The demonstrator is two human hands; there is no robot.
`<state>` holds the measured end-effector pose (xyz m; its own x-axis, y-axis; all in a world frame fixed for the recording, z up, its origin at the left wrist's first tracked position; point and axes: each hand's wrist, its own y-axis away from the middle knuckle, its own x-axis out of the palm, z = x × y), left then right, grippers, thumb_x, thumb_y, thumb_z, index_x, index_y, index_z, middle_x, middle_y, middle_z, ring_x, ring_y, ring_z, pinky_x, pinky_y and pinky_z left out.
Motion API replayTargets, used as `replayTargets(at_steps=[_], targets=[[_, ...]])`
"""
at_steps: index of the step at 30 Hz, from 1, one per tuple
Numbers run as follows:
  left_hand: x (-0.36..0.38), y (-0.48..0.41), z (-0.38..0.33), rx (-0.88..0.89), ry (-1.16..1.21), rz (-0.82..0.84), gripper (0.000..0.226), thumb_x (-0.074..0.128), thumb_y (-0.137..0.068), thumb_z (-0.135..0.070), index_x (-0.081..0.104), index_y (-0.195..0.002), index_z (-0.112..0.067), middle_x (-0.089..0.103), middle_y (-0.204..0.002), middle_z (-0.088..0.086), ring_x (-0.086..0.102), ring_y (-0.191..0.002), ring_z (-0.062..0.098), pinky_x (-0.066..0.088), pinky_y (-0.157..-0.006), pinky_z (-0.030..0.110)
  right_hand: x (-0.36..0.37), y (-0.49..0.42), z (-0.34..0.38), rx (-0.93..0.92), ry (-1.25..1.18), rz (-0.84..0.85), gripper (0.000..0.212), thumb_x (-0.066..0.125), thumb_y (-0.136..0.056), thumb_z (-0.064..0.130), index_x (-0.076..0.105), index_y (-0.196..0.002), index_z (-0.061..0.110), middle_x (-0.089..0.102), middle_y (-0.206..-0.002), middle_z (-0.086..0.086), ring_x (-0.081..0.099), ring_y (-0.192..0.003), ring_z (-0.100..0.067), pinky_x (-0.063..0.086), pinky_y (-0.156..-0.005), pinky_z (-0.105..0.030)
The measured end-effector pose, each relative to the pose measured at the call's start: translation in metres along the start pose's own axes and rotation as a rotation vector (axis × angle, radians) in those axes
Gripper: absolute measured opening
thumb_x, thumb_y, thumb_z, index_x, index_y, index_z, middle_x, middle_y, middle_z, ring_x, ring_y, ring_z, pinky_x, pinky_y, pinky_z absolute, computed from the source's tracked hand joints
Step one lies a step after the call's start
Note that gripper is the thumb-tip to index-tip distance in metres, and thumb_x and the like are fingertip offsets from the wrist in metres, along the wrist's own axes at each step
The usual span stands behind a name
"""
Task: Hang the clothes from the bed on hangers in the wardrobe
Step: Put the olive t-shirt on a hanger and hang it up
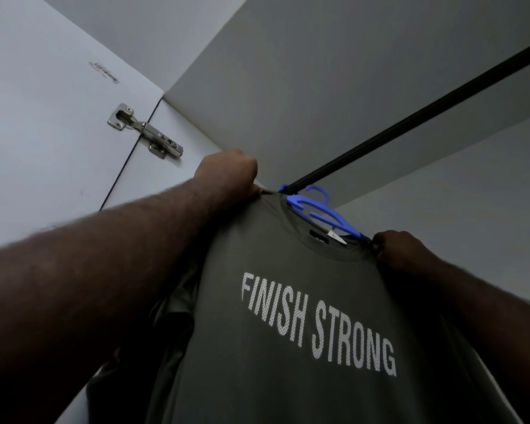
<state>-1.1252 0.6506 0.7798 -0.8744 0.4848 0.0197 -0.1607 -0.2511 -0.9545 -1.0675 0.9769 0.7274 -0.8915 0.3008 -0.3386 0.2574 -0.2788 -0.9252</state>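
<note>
An olive-green T-shirt (303,347) with white "FINISH STRONG" lettering hangs on a blue plastic hanger (322,214). The hanger's hook is over the black wardrobe rail (410,120). My left hand (230,172) pinches the shirt's left shoulder at the hanger's end. My right hand (401,249) pinches the shirt's right shoulder near the other end of the hanger. Both arms are raised toward the rail.
The white wardrobe door (43,117) stands open on the left, with a metal hinge (144,131) at its edge. A dark garment (172,316) hangs behind the shirt on the left. The wardrobe's top panel (318,71) is just above the rail.
</note>
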Motion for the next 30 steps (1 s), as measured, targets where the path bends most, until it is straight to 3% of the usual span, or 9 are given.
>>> replayTargets(at_steps=[6,10,13,16,20,23,30], targets=[[0.014,-0.011,-0.002,-0.065,0.25,0.05,0.033,0.068,-0.088,-0.035,0.069,-0.099,-0.004,0.066,-0.101,0.016,0.058,-0.102,0.031,0.047,-0.082,0.037,0.009,-0.007,-0.01,0.063,0.055,-0.14,0.008,0.054,-0.086,0.013,0.049,-0.091,0.018,0.059,-0.108,-0.016,0.056,-0.099,-0.034,0.039,-0.073,-0.032],[0.014,-0.014,0.006,-0.105,0.28,0.045,0.024,0.066,-0.088,-0.025,0.069,-0.1,-0.004,0.067,-0.104,0.016,0.059,-0.105,0.031,0.046,-0.085,0.033,0.012,-0.022,-0.014,0.045,0.063,-0.158,0.009,0.055,-0.088,0.015,0.047,-0.089,0.017,0.059,-0.111,-0.017,0.056,-0.104,-0.036,0.037,-0.073,-0.032],[0.012,-0.015,0.013,-0.112,0.269,0.042,0.018,0.067,-0.087,-0.016,0.07,-0.101,-0.004,0.067,-0.105,0.016,0.061,-0.103,0.03,0.043,-0.081,0.029,0.014,-0.035,-0.012,0.023,0.071,-0.172,0.006,0.055,-0.089,0.013,0.049,-0.089,0.015,0.06,-0.109,-0.017,0.057,-0.098,-0.034,0.036,-0.071,-0.031],[0.01,-0.015,0.018,-0.096,0.253,0.054,0.02,0.071,-0.086,-0.016,0.071,-0.103,-0.004,0.069,-0.106,0.015,0.062,-0.102,0.028,0.042,-0.079,0.025,0.016,-0.046,-0.009,0.0,0.067,-0.194,0.002,0.053,-0.09,0.013,0.051,-0.09,0.014,0.06,-0.107,-0.018,0.054,-0.089,-0.031,0.037,-0.07,-0.032],[0.01,-0.014,0.021,-0.05,0.214,0.045,0.023,0.072,-0.085,-0.017,0.07,-0.105,-0.006,0.07,-0.106,0.014,0.063,-0.102,0.028,0.044,-0.084,0.026,0.013,-0.054,-0.001,0.037,0.044,-0.229,0.004,0.052,-0.089,0.011,0.048,-0.089,0.013,0.058,-0.11,-0.02,0.057,-0.101,-0.037,0.04,-0.074,-0.034],[0.006,-0.013,0.024,-0.031,0.187,0.033,0.023,0.071,-0.085,-0.015,0.07,-0.107,-0.009,0.07,-0.109,0.013,0.062,-0.104,0.028,0.044,-0.086,0.027,0.011,-0.057,0.007,0.045,0.015,-0.269,0.012,0.053,-0.088,0.009,0.055,-0.1,0.009,0.057,-0.115,-0.022,0.056,-0.107,-0.039,0.039,-0.076,-0.034],[-0.004,0.006,0.035,-0.028,0.224,0.052,0.018,0.071,-0.084,-0.016,0.073,-0.102,-0.013,0.071,-0.1,0.011,0.064,-0.094,0.025,0.044,-0.078,0.024,0.035,-0.044,0.023,-0.007,0.008,-0.164,0.015,0.051,-0.088,0.01,0.058,-0.102,0.01,0.06,-0.112,-0.02,0.057,-0.104,-0.036,0.039,-0.074,-0.032]])
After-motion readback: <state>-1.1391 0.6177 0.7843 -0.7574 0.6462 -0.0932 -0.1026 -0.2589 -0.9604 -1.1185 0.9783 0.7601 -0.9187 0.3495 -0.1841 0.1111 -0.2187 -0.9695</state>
